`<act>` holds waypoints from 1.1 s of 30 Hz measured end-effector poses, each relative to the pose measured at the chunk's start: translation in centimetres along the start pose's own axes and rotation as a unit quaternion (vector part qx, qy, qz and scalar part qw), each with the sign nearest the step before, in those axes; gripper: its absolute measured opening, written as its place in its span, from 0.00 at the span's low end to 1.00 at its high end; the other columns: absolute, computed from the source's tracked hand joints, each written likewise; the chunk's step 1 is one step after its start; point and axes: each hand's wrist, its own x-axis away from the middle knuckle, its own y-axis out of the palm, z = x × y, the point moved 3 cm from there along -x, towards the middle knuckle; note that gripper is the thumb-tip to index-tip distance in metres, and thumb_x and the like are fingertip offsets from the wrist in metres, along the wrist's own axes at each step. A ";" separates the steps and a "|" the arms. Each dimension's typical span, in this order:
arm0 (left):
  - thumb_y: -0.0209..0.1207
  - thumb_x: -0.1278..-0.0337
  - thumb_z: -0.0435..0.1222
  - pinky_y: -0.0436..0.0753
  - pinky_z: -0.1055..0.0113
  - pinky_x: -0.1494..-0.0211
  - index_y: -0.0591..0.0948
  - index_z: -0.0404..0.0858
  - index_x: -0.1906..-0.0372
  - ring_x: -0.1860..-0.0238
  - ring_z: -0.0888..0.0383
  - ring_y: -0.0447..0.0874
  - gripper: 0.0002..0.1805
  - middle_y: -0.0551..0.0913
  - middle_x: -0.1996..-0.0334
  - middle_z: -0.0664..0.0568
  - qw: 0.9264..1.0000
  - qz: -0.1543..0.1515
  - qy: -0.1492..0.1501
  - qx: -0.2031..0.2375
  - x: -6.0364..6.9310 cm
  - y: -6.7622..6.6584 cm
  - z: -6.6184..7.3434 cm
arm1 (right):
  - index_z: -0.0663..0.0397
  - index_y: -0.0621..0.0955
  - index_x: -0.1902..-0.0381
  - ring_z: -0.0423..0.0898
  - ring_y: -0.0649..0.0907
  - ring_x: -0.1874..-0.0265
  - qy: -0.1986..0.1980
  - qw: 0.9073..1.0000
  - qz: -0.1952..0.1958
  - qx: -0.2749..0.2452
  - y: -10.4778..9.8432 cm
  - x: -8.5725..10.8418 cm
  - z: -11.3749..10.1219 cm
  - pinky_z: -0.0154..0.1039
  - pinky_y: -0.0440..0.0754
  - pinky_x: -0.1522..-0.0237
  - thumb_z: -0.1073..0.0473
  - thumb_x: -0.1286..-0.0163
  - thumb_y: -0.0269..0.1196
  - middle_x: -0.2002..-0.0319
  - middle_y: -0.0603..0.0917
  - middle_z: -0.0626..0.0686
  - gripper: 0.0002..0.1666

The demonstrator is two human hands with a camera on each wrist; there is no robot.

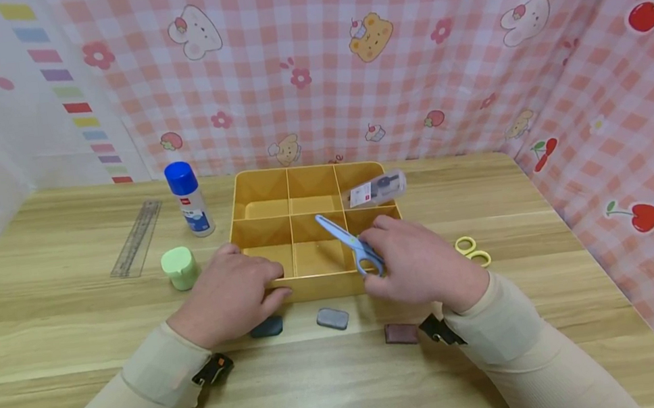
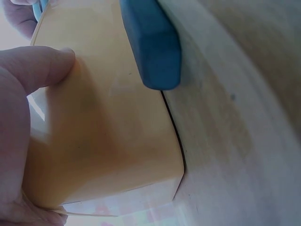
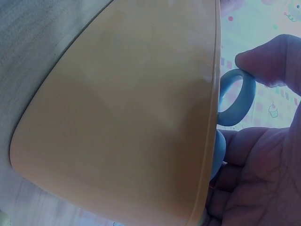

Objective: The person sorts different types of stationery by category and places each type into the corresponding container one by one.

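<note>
A yellow organizer box (image 1: 325, 286) with several compartments stands mid-table. My left hand (image 1: 230, 294) grips its front left rim, the thumb (image 2: 51, 68) against the outer front wall in the left wrist view. Blue scissors (image 1: 339, 233) are in my right hand (image 1: 416, 258), held by the handles over the box's front right part, blades pointing back and left. In the right wrist view, one handle loop (image 3: 240, 99) shows beyond the box rim, by the thumb. A clear plastic case (image 1: 377, 189) with a white label leans tilted in the back right compartment.
Left of the box are a blue-capped glue bottle (image 1: 191, 203), a clear ruler (image 1: 137, 239) and a light green container (image 1: 179, 268). In front lie dark blue (image 1: 266, 327), grey (image 1: 332, 319) and maroon blocks (image 1: 401, 333). Yellow scissor handles (image 1: 472, 252) show at right.
</note>
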 end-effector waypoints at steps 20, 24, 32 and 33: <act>0.67 0.32 0.52 0.61 0.58 0.56 0.74 0.53 0.77 0.78 0.66 0.67 0.19 0.71 0.84 0.67 1.000 0.009 0.007 0.003 0.1 0.1 0.0 | 0.53 0.82 0.57 0.45 0.74 0.66 -0.003 1.000 0.001 0.000 0.1 0.0 0.1 0.40 0.72 0.64 0.52 0.44 0.66 0.66 0.75 0.47 0.18; 0.66 0.32 0.52 0.62 0.58 0.56 0.74 0.53 0.77 0.79 0.67 0.67 0.19 0.71 0.84 0.67 1.000 0.009 0.008 0.002 0.0 0.1 0.0 | 0.53 0.82 0.57 0.45 0.74 0.66 -0.004 1.000 0.001 0.001 0.1 0.0 0.1 0.40 0.72 0.64 0.52 0.44 0.66 0.66 0.75 0.47 0.18; 0.66 0.32 0.52 0.62 0.58 0.56 0.74 0.53 0.77 0.78 0.67 0.68 0.19 0.71 0.84 0.67 1.000 0.012 0.010 0.001 0.0 0.1 -0.1 | 0.53 0.81 0.58 0.45 0.74 0.66 -0.005 1.000 -0.002 0.004 0.1 0.0 0.1 0.40 0.72 0.64 0.52 0.44 0.66 0.67 0.75 0.48 0.17; 0.66 0.32 0.52 0.62 0.58 0.56 0.74 0.53 0.77 0.78 0.67 0.68 0.19 0.71 0.84 0.67 1.000 0.012 0.010 0.000 0.0 0.1 0.0 | 0.53 0.81 0.58 0.45 0.74 0.67 -0.006 1.000 -0.002 0.005 0.0 0.0 0.1 0.40 0.72 0.64 0.52 0.44 0.66 0.67 0.75 0.48 0.17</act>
